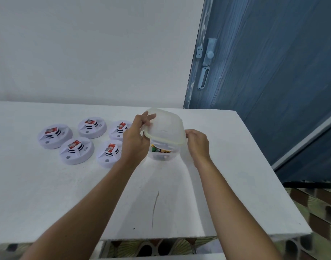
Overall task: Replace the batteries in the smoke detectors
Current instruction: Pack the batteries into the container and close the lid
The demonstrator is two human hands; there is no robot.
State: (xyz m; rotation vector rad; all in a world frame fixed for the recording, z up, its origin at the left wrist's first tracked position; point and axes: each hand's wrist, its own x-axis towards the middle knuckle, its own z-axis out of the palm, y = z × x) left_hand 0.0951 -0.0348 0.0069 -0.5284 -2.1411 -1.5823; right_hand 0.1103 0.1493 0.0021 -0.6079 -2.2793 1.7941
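We hold a translucent lid [165,128] with both hands above a clear plastic container [162,154] that stands on the white counter [67,194], a little right of its middle. Our left hand [136,139] grips the lid's left edge; its fingers [149,117] are curled over the far corner and the thumb sits at the near rim. Our right hand [197,143] pinches the lid's right edge, its fingers [189,133] clamped on the rim. The lid is tilted, its near edge low over the container's mouth and its far edge raised. We cannot tell whether the near edge touches the container.

Through the container's wall we see loose batteries [160,150] with green and yellow labels lying in the lower part.

Five white round smoke detectors [76,151] lie in a cluster on the counter to the left of the container, three in the far row and two in the near row. Each carries a red-labelled battery [74,144] on its raised middle. Our left hand and wrist cover part of the two detectors nearest the container.

Behind the counter stands a plain white wall [85,53]. To the right is a blue wood-grain door [273,72] with a pale latch [207,53]. A patterned tile floor [320,212] shows past the counter's right and near edges.
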